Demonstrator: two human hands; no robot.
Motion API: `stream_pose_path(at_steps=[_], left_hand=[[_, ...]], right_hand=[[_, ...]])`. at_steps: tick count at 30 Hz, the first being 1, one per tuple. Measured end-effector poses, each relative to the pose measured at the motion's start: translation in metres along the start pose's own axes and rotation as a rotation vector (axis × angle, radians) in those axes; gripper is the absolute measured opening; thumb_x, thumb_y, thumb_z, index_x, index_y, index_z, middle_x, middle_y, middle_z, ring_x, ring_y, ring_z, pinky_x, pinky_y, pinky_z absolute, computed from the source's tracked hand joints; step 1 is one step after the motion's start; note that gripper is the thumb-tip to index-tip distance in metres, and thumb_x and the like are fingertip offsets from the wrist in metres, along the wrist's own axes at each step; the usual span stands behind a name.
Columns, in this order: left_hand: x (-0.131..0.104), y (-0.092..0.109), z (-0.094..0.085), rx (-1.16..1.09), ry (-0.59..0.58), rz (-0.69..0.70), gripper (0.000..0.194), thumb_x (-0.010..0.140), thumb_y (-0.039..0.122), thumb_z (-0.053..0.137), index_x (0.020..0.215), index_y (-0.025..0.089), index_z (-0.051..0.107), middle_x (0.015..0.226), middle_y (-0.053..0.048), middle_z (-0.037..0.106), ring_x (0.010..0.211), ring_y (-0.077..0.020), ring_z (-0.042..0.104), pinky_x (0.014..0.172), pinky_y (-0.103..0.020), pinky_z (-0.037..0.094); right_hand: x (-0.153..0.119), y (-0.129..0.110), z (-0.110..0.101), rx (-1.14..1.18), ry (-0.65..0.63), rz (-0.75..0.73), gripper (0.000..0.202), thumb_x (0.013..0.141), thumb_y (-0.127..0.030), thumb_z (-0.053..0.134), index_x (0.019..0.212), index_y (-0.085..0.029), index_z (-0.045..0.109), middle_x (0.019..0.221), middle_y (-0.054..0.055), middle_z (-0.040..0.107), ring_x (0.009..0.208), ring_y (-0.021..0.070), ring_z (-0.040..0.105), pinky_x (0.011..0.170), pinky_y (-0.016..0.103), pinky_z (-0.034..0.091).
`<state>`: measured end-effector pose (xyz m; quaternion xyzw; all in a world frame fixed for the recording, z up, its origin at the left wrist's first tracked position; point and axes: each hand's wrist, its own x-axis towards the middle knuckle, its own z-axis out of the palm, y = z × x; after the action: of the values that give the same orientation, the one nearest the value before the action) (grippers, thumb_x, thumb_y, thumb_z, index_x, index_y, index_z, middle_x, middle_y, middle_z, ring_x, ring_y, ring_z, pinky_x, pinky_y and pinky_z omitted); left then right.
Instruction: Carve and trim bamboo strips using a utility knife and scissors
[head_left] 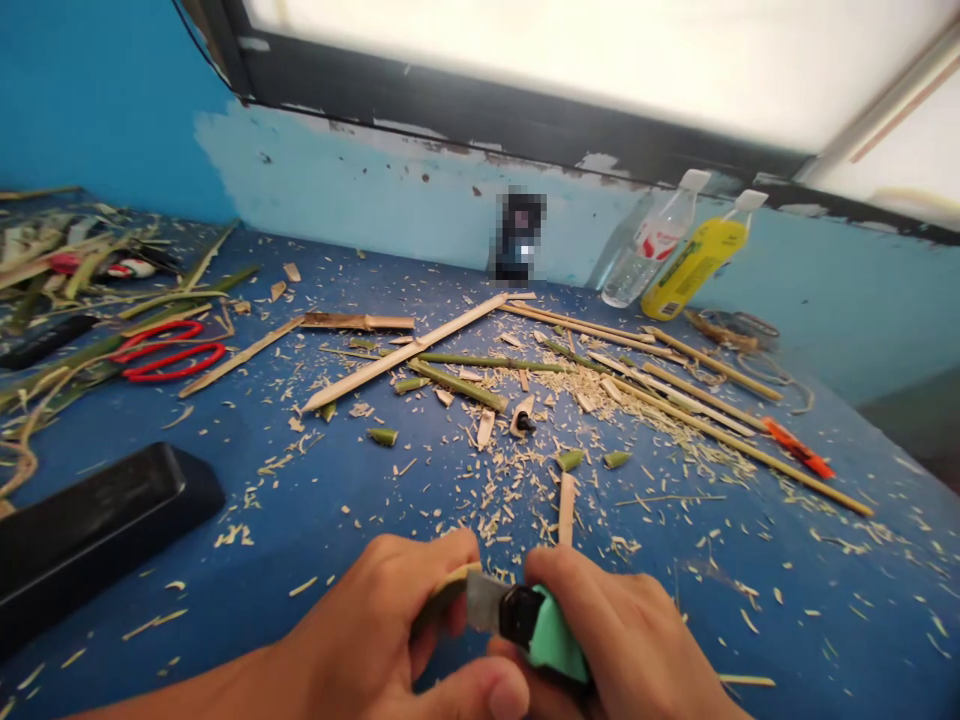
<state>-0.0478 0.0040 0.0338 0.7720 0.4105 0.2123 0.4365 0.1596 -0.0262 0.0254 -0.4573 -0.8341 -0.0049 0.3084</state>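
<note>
Low in the head view, my left hand [382, 620] is closed around a short curved piece of bamboo [442, 590], mostly hidden by the fingers. My right hand [615, 620] grips a green and black utility knife [551, 635]. Its wide metal blade [486, 600] points left and meets the end of the bamboo piece. My left thumb lies below the blade, near the knife. Just beyond my right hand a flat bamboo strip [566, 510] stands out over the table.
Shavings, bamboo sticks [405, 355] and green offcuts [382, 437] cover the blue table [285, 530]. Red-handled scissors [176, 350] and a black case [105, 520] lie left. An orange cutter [799, 448] lies right. Two bottles [694, 265] lean on the wall.
</note>
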Motion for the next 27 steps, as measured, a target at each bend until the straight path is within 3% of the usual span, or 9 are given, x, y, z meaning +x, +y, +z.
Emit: stream_pose_path(at_steps=[2,5,11,16,20,23,27], left_hand=[[0.0002,0.0017,-0.0039,0.032,0.008,-0.023,0.050,0.086,0.074,0.059,0.086,0.025,0.056,0.065,0.006,0.057,0.058,-0.0151,0.055,0.053,-0.023,0.044],[0.0020,0.0029,-0.0074,0.125,-0.050,0.044,0.037,0.089,0.060,0.064,0.082,0.025,0.055,0.061,0.008,0.058,0.052,-0.0133,0.055,0.051,-0.022,0.043],[-0.0034,0.0009,-0.0024,0.326,-0.010,0.220,0.057,0.101,0.072,0.030,0.089,0.022,0.057,0.068,0.002,0.069,0.055,-0.0152,0.061,0.054,-0.026,0.045],[-0.0037,0.0023,-0.0016,0.369,0.014,0.291,0.058,0.105,0.066,0.023,0.082,0.024,0.055,0.064,0.001,0.067,0.056,-0.0161,0.063,0.057,-0.026,0.047],[0.0016,0.0004,-0.0044,0.336,-0.070,0.315,0.061,0.106,0.065,0.017,0.078,0.024,0.053,0.061,0.002,0.062,0.050,-0.0136,0.058,0.053,-0.025,0.044],[0.0025,-0.0031,-0.0037,0.329,-0.111,0.344,0.063,0.107,0.062,0.013,0.074,0.023,0.050,0.059,0.002,0.060,0.047,-0.0129,0.054,0.048,-0.025,0.041],[-0.0020,-0.0043,0.0021,0.370,-0.040,0.315,0.061,0.108,0.060,0.016,0.075,0.023,0.053,0.060,0.002,0.062,0.048,-0.0132,0.056,0.050,-0.025,0.042]], right_hand=[[-0.0002,0.0023,-0.0027,-0.006,0.007,-0.005,0.023,0.108,-0.040,0.035,0.101,-0.022,0.047,0.060,-0.008,0.060,0.039,0.0109,0.058,0.036,0.025,0.038],[-0.0003,0.0051,-0.0065,-0.003,-0.045,-0.024,0.022,0.107,-0.038,0.035,0.103,-0.021,0.049,0.064,-0.006,0.063,0.044,0.0123,0.063,0.039,0.026,0.041],[-0.0004,0.0031,-0.0072,0.056,-0.205,-0.084,0.046,0.110,-0.046,0.025,0.089,-0.019,0.056,0.061,-0.003,0.060,0.041,0.0133,0.057,0.034,0.030,0.035],[-0.0002,0.0010,-0.0081,0.064,-0.256,-0.076,0.057,0.110,-0.051,0.015,0.086,-0.019,0.056,0.061,-0.004,0.059,0.043,0.0118,0.056,0.035,0.031,0.032],[0.0004,0.0015,-0.0082,0.152,-0.330,-0.079,0.061,0.109,-0.055,0.009,0.077,-0.022,0.049,0.059,-0.006,0.054,0.041,0.0084,0.049,0.035,0.029,0.028],[-0.0011,0.0008,-0.0068,0.135,-0.312,-0.070,0.058,0.110,-0.053,0.011,0.075,-0.022,0.046,0.058,-0.006,0.054,0.040,0.0075,0.049,0.036,0.026,0.029],[-0.0031,-0.0020,-0.0046,0.082,-0.247,-0.034,0.057,0.110,-0.053,0.014,0.075,-0.022,0.047,0.056,-0.005,0.055,0.037,0.0073,0.049,0.034,0.025,0.029]])
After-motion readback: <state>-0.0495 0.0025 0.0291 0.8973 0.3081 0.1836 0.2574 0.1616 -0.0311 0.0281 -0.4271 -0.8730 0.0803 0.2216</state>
